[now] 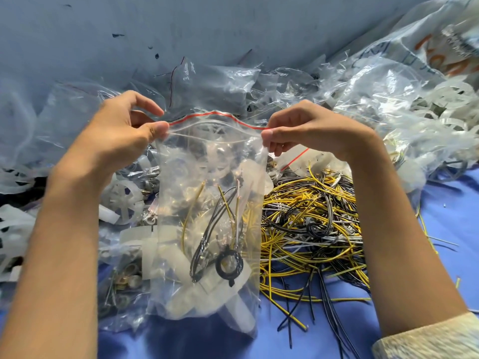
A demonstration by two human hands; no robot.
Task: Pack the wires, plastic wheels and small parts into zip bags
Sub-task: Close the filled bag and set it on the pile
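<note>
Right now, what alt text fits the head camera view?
The left hand and right hand pinch the top corners of a clear zip bag holding wires, a black ring and white plastic parts. A wire pile lies beside it.

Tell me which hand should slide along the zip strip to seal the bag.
Probably left. The left hand pinches the zip bag directly on its red-lined strip, free to slide; the right hand also grips the side edge below, anchoring it.
</note>
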